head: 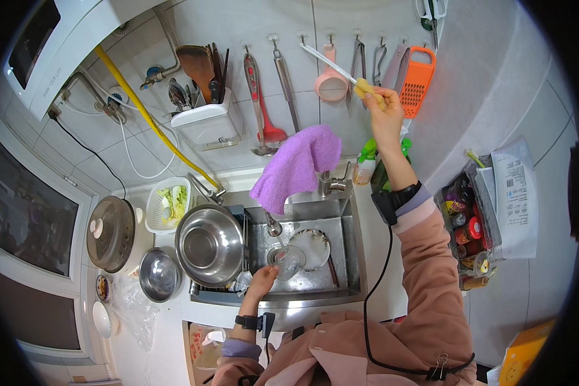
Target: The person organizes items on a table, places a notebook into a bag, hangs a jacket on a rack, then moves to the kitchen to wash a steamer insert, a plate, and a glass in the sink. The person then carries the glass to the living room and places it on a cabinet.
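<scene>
My left hand (264, 281) grips a clear glass vessel (290, 262) at its side, over the stainless steel sink (352, 258). Above the vessel is the faucet spout (273, 227), with what looks like a thin stream of water falling from it. My right hand (387, 110) is raised to the tiled wall, its fingers closed on the yellow sponge head (365, 89) of a brush. The brush's white handle (325, 61) slants up left to a wall hook (303, 37); whether it hangs there I cannot tell. A white plate (310, 249) and brown chopsticks (332, 271) lie in the sink.
A purple towel (296, 166) drapes over the faucet. Left of the basin stand a large steel bowl (208, 245), a smaller one (159, 275) and a lidded pot (112, 235). An orange grater (417, 82) and a pink scoop (331, 79) hang near my right hand; spray bottles (365, 163) stand below.
</scene>
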The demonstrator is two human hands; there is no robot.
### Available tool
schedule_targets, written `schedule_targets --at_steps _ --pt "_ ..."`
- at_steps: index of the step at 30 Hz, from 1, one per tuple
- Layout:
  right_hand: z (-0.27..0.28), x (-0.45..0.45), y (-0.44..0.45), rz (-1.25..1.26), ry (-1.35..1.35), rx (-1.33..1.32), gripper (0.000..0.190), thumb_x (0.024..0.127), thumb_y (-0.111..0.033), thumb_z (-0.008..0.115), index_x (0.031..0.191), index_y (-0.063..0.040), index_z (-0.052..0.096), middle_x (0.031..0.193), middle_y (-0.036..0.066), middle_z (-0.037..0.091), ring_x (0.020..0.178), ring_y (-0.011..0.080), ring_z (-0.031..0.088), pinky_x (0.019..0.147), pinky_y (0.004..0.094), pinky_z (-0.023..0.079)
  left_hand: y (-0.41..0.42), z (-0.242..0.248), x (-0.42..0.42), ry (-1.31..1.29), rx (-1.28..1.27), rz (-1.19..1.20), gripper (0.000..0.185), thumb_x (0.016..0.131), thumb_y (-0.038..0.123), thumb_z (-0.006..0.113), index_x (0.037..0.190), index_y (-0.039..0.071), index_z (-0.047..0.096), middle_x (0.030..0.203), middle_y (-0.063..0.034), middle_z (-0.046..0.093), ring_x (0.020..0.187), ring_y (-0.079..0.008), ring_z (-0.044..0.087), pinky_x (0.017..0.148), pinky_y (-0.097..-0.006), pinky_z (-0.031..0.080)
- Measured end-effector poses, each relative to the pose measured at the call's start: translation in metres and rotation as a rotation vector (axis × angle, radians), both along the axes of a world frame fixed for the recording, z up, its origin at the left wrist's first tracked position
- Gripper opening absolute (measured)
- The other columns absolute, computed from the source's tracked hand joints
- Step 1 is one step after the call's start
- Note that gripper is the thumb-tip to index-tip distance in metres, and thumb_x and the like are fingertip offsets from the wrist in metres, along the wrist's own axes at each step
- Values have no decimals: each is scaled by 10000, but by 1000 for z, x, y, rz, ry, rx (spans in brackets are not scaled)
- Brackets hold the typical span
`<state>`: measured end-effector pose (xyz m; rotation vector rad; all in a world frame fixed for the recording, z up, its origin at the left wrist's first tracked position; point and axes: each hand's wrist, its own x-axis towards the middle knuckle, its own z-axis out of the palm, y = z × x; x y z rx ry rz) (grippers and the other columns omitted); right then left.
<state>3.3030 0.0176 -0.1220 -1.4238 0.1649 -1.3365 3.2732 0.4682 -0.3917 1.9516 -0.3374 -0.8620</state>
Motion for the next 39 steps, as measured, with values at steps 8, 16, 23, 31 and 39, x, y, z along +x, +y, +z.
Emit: schedule_targets --at_steps 8,16,23,31,39 --pt "-77 5 16 -78 350 -83 312 790 -71 670 1046 12 511 1012 100 585 926 212 608 801 309 486 5 15 -2 -21 -7 23 412 922 406 535 767 28 578 656 21 508 627 -78 424 577 -254 373" --pt "-282 -97 123 493 1032 -493 275 810 -155 628 1051 -40 565 1083 136 570 983 276 581 826 385 469 35 0 -6 50 -35 175 386 922 433 536 732 97 527 654 61 443 619 -49 388 557 -210 325" --pt "-399 -147 202 883 1425 -1069 424 775 -208 634 1164 -52 570 1279 125 498 1202 261 454 1028 440 301 47 -14 -11 240 -37 366 349 934 398 533 785 84 569 749 52 494 729 -52 480 725 -222 442" --pt "-403 -132 194 1016 1847 -1273 451 806 -355 591 1158 -73 609 1178 113 578 1107 262 535 1077 464 205 32 -25 -12 217 3 371 331 932 380 537 782 86 559 749 57 473 729 -42 439 715 -240 401" --pt "-381 -130 173 917 2063 -1397 374 813 -340 577 1084 -99 667 1158 102 612 1114 260 543 1109 468 114 -2 -46 4 304 -68 306 330 920 385 560 844 66 599 808 35 536 776 -49 490 756 -226 445"
